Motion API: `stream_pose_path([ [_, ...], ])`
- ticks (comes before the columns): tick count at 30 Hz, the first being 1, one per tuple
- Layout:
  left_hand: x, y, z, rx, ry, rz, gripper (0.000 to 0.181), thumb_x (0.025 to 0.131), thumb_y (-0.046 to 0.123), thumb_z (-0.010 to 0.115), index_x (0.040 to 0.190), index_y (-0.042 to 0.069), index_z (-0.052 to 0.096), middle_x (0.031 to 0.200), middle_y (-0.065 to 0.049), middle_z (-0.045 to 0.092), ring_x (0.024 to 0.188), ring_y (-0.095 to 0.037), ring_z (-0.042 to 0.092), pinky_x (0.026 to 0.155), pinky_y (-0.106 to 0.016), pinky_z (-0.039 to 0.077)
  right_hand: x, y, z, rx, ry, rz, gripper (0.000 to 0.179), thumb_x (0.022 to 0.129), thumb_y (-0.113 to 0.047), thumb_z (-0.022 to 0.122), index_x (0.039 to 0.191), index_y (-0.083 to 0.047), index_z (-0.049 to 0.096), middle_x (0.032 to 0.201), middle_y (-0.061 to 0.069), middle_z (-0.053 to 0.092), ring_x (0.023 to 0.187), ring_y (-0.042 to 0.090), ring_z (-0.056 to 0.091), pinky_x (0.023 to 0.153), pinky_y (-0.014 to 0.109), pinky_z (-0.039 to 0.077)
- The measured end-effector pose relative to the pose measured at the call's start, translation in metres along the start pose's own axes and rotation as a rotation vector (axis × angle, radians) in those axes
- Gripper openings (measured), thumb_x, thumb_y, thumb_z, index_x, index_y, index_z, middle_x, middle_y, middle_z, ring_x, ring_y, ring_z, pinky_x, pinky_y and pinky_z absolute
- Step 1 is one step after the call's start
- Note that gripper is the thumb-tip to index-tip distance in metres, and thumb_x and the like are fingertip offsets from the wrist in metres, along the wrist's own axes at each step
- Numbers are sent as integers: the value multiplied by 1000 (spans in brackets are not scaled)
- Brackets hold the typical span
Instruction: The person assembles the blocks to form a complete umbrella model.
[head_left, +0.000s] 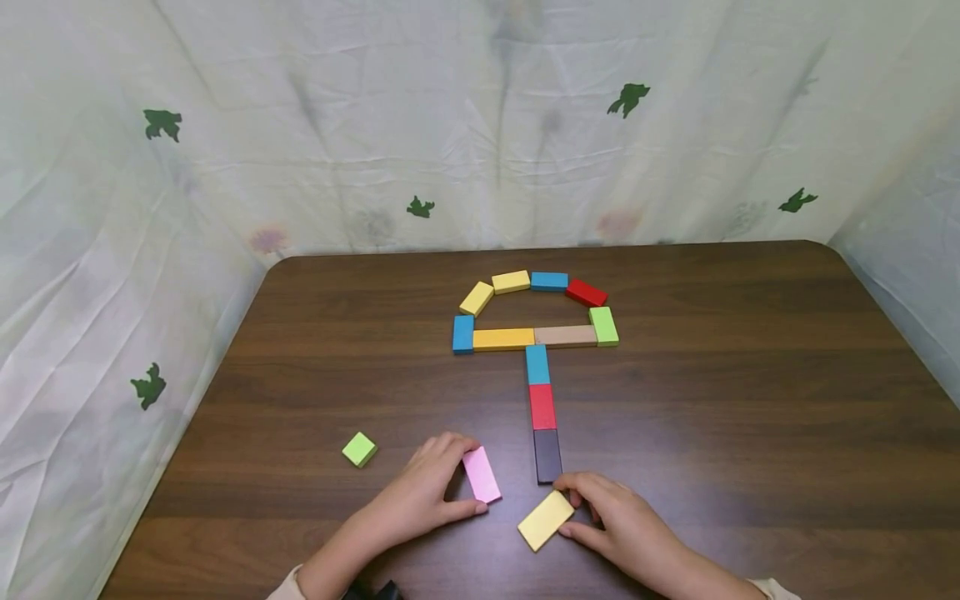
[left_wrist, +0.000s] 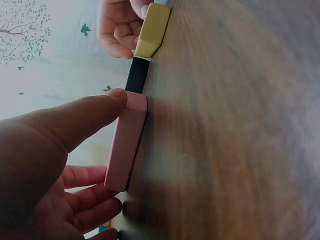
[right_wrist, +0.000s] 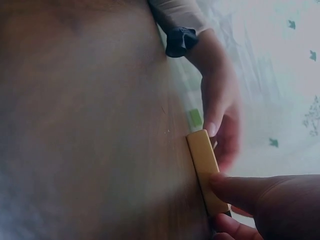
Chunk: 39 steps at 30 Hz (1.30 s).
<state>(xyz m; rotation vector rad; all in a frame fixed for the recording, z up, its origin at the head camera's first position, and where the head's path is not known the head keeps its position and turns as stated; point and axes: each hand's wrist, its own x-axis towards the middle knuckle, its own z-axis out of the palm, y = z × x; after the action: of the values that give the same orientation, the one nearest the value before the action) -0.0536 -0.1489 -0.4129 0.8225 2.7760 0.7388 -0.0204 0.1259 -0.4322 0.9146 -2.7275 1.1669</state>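
My left hand grips a pink rectangular block on the table, thumb at its near end and fingers at its far end. The left wrist view shows the pink block lying along the wood between thumb and fingers. A pale yellow block, set at a slant, is pinched by my right hand at its right end. In the right wrist view the thumb presses the side of this yellow block. Just beyond it lies a dark block, the near end of a column with a red block and a blue block.
Above the column, an orange block and a tan block form a bar under an arch of several coloured blocks, including a red one. A small green block lies left of my left hand. Patterned cloth hangs behind the table.
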Motion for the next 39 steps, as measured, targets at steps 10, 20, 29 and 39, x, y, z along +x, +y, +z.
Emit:
stream_pose_path([
  [10,-1,0,0,0,1,-6,63,73,43,71,120,9,48,111,2,47,105,-18,43,92,-38,34,2,1,3,-51,20,-18,32,75,-27,73,104,-25,60,81,-20,46,59,-4,36,52,14,32],
  [20,-1,0,3,8,26,27,61,73,42,71,119,7,49,108,1,48,102,-17,44,89,-38,36,5,3,5,-50,46,-47,33,73,-23,74,102,-21,60,79,-19,46,58,-3,36,51,12,32],
  [29,-1,-1,3,12,12,23,62,73,44,70,121,9,48,110,3,47,104,-16,43,91,-37,35,7,2,6,-65,20,3,32,73,-27,74,101,-22,59,79,-19,45,58,-3,35,50,14,32],
  [39,-1,0,4,10,6,33,61,74,43,70,121,9,49,112,3,47,105,-16,43,92,-37,35,10,3,5,-87,73,0,46,68,-33,77,108,-21,58,103,-12,48,94,7,45,77,29,42],
])
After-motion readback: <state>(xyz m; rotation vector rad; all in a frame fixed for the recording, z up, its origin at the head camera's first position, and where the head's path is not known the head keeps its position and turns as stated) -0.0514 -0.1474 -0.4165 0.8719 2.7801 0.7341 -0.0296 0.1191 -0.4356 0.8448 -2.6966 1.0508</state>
